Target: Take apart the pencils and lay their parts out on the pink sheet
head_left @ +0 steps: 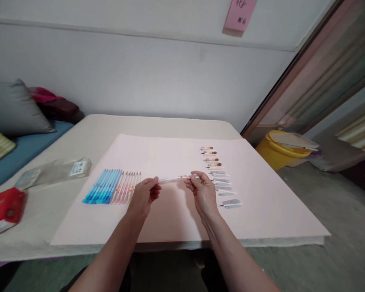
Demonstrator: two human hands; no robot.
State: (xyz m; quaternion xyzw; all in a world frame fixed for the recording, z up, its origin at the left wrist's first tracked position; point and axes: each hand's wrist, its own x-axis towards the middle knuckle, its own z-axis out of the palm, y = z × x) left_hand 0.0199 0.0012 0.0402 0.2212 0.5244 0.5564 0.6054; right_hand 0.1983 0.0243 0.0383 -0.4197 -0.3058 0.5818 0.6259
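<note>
My left hand and my right hand hold the two ends of a thin pale pen level above a pink sheet. Both hands pinch it with closed fingers. Left of my left hand lies a row of blue pens and beside them a row of pinkish pens. Right of my right hand runs a column of small pen caps, brownish ones at the far end and greyish ones nearer.
The pink sheet covers a beige table. A clear plastic bag and a red packet lie at the left. A yellow bucket stands on the floor at the right. Cushions sit on a blue bench at the far left.
</note>
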